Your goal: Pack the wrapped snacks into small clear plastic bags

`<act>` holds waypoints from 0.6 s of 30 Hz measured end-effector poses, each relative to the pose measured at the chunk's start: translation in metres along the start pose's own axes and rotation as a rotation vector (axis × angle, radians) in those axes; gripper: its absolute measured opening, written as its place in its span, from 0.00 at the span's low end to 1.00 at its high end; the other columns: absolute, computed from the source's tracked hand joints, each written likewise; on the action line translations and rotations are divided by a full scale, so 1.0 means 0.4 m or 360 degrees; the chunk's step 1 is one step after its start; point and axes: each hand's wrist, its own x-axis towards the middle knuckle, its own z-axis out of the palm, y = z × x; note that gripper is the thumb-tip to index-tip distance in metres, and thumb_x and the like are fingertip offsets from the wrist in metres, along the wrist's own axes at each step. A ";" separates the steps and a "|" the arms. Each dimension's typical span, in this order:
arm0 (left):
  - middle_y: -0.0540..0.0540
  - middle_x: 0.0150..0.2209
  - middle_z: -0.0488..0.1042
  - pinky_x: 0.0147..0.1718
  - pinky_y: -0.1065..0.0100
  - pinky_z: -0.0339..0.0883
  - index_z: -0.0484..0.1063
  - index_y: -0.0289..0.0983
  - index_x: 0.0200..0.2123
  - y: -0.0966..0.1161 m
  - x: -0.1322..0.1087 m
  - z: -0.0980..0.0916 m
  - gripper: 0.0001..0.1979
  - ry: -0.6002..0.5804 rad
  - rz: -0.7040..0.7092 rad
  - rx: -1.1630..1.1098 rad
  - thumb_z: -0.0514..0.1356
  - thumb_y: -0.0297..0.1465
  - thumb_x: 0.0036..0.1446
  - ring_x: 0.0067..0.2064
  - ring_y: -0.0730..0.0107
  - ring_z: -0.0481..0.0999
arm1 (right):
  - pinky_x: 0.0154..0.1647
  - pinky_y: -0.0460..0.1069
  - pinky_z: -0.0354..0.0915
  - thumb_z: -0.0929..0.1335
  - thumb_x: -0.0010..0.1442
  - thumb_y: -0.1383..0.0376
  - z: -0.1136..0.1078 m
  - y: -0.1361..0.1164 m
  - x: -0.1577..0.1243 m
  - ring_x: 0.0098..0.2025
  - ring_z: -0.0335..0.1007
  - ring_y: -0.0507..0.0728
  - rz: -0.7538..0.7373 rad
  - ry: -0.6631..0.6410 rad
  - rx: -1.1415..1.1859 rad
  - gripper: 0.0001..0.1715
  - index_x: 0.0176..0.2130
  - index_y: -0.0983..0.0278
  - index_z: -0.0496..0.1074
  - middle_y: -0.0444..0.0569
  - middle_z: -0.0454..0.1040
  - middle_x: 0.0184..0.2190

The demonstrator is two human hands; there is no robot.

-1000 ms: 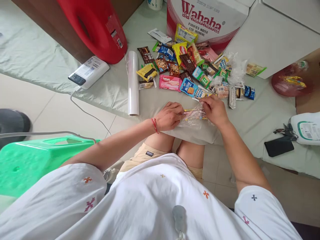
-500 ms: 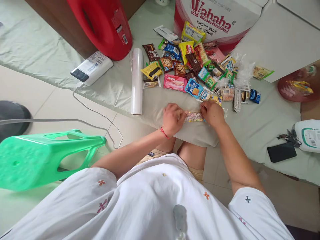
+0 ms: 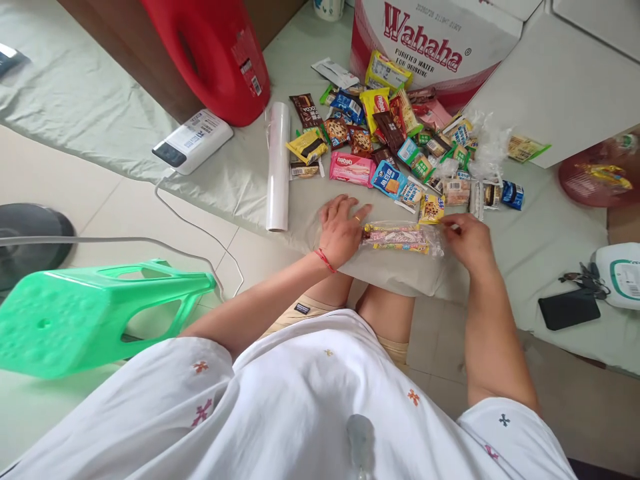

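Several long snack packets lie side by side in clear plastic film, near the front edge of the cloth-covered table. My left hand rests flat at the bundle's left end, its fingers spread and a ring on one of them. At the other end, my right hand is closed in a pinch at the film's loose edge. Just above the film's right part sits a small yellow cookie packet. A roll of plastic wrap lies to the left of both hands.
Behind the hands spreads a pile of snack packets, backed by a Wahaha carton. A red jug and a white device with a cable are at left. Keys and a black case lie right. A green stool stands lower left.
My right hand has moved right, off the packets to the film's right end. My left hand has spread its fingers and shifted slightly left, so more of the bundle shows.
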 end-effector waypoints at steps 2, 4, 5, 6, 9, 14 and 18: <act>0.43 0.68 0.67 0.72 0.43 0.44 0.72 0.51 0.64 -0.007 -0.006 0.012 0.26 0.0041 0.0183 -0.0017 0.56 0.25 0.65 0.74 0.52 0.55 | 0.41 0.53 0.68 0.69 0.62 0.55 -0.034 0.017 -0.045 0.31 0.68 0.54 0.0033 0.0255 0.0006 0.17 0.41 0.63 0.81 0.51 0.78 0.38; 0.45 0.70 0.65 0.73 0.41 0.39 0.74 0.52 0.63 -0.014 -0.010 0.023 0.25 0.0034 0.0296 -0.0050 0.55 0.25 0.67 0.76 0.52 0.53 | 0.40 0.52 0.69 0.68 0.64 0.51 -0.042 0.009 -0.093 0.35 0.69 0.55 0.0016 0.0316 0.0200 0.23 0.51 0.61 0.78 0.52 0.78 0.43; 0.45 0.71 0.64 0.73 0.40 0.37 0.75 0.51 0.61 -0.018 -0.010 0.026 0.24 0.0016 0.0327 -0.0071 0.55 0.26 0.67 0.76 0.52 0.52 | 0.38 0.51 0.69 0.69 0.63 0.49 -0.036 -0.002 -0.113 0.37 0.70 0.55 0.0003 0.0272 0.0313 0.28 0.57 0.60 0.75 0.52 0.77 0.47; 0.45 0.71 0.64 0.73 0.40 0.36 0.77 0.51 0.60 -0.021 -0.009 0.029 0.23 -0.0007 0.0349 -0.0090 0.54 0.26 0.68 0.77 0.51 0.51 | 0.37 0.50 0.69 0.71 0.62 0.48 -0.025 -0.015 -0.129 0.37 0.70 0.54 0.0006 0.0213 0.0398 0.34 0.62 0.59 0.71 0.52 0.77 0.49; 0.45 0.72 0.63 0.73 0.37 0.35 0.79 0.51 0.57 -0.026 -0.003 0.028 0.21 -0.0079 0.0386 -0.0118 0.54 0.28 0.70 0.77 0.49 0.50 | 0.34 0.48 0.67 0.74 0.56 0.50 0.018 -0.040 -0.135 0.33 0.68 0.52 0.0125 0.0133 0.0497 0.38 0.62 0.60 0.70 0.49 0.78 0.43; 0.46 0.70 0.66 0.72 0.34 0.35 0.79 0.53 0.57 -0.029 0.004 0.020 0.22 -0.0172 0.0405 -0.0100 0.54 0.27 0.68 0.77 0.49 0.50 | 0.33 0.49 0.66 0.71 0.57 0.53 0.026 0.027 -0.077 0.30 0.67 0.53 0.0354 0.0337 0.0507 0.19 0.41 0.65 0.79 0.47 0.75 0.30; 0.39 0.68 0.69 0.73 0.36 0.39 0.75 0.44 0.61 -0.018 0.000 0.010 0.22 -0.0150 0.0239 -0.0052 0.56 0.28 0.66 0.76 0.48 0.54 | 0.40 0.54 0.68 0.69 0.57 0.56 -0.007 0.057 -0.078 0.28 0.64 0.54 0.0401 0.0349 -0.0138 0.14 0.34 0.65 0.79 0.47 0.73 0.29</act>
